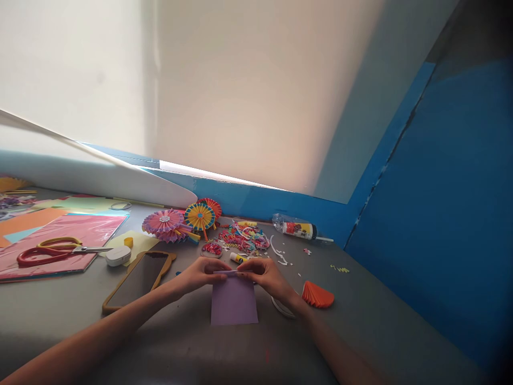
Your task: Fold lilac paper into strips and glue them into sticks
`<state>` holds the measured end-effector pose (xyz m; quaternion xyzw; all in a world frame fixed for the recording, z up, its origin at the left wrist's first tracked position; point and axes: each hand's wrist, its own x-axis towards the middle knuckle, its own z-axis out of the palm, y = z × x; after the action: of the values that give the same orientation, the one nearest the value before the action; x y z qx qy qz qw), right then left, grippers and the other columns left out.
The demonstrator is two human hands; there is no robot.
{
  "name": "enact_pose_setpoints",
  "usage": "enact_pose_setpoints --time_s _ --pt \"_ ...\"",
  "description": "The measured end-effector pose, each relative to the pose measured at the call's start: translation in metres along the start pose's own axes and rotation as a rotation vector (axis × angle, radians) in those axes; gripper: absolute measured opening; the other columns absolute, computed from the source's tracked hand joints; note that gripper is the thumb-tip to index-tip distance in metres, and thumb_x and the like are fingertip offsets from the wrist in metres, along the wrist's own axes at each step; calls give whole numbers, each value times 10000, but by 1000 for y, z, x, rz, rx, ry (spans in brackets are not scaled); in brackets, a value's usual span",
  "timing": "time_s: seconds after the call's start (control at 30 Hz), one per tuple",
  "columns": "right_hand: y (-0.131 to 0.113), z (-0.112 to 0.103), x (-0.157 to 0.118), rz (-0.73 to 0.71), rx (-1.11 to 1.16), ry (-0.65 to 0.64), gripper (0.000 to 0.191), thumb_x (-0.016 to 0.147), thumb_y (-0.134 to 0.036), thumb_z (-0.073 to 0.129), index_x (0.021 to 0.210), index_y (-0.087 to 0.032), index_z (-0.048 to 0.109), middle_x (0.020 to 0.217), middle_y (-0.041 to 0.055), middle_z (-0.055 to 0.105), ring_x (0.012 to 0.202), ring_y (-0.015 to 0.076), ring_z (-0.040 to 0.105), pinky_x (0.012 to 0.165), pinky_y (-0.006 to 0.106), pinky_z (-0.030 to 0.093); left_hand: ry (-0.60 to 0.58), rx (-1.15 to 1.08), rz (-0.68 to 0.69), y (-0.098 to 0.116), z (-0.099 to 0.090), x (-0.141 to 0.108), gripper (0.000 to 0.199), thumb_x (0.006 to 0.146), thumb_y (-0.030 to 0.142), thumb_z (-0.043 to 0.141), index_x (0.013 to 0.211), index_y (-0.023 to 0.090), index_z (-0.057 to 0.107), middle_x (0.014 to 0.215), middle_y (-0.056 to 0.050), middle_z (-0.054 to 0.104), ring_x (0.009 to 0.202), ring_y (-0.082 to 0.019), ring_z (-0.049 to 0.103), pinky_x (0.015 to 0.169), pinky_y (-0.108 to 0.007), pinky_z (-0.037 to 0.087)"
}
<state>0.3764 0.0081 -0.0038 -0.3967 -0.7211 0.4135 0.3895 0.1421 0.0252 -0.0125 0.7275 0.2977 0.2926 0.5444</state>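
Observation:
A sheet of purple paper [234, 302] hangs or lies in front of me, its far edge folded into a narrow strip. My left hand [204, 271] pinches that folded edge at its left end, thumb on the near side. At the right end my right hand [260, 271] grips the same edge between thumb and fingers. Just beyond the hands is a small yellow glue stick [237, 258]. Partly hidden by my right wrist, a pale curved object [282, 308] rests on the table. An orange pleated paper fan [318, 294] lies to the right.
Left of my hands are a phone [138, 280], a white case [118, 256], scissors [60, 251] and a pink paper pack [76, 235]. Pleated rosettes [165, 223], paper scraps [240, 238] and a glue bottle [296, 229] sit along the blue wall [436, 203].

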Motion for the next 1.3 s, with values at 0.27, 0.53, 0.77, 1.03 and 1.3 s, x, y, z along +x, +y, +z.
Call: enact_pose_setpoints --time_s 0.27,0.53,0.77,1.03,1.3 --pt "-1 3 -3 -19 -54 -17 238 793 -401 690 935 -225 765 927 62 745 895 242 668 776 350 520 35 156 61 -10 5 4 428 838 517 599 1027 155 729 848 -45 684 780 -182 556 630 -225 373" --pt "-5 2 -2 -262 -223 40 185 848 -254 612 945 -293 765 990 32 719 925 214 649 841 349 504 47 -118 -74 7 8 -1 460 817 533 619 1035 140 715 829 -34 665 759 -166 555 635 -222 376" --pt "-7 4 -3 -91 -36 37 222 822 -407 662 957 -259 757 1036 62 709 983 242 641 835 366 517 125 -132 -90 6 3 -3 465 736 455 725 1104 172 700 1024 -77 710 949 -253 605 778 -289 433" --pt "-1 5 0 16 31 1 289 746 -445 735 896 -199 754 913 73 736 873 227 666 747 331 526 45 12 8 0 3 0 453 814 514 622 1053 141 720 854 -57 713 771 -197 594 627 -233 379" --pt "-10 4 -4 -85 -82 12 222 832 -375 635 942 -233 765 940 67 739 888 234 667 762 361 536 31 -136 -62 -3 5 1 503 807 544 636 1113 148 692 949 -70 706 839 -201 607 667 -240 424"
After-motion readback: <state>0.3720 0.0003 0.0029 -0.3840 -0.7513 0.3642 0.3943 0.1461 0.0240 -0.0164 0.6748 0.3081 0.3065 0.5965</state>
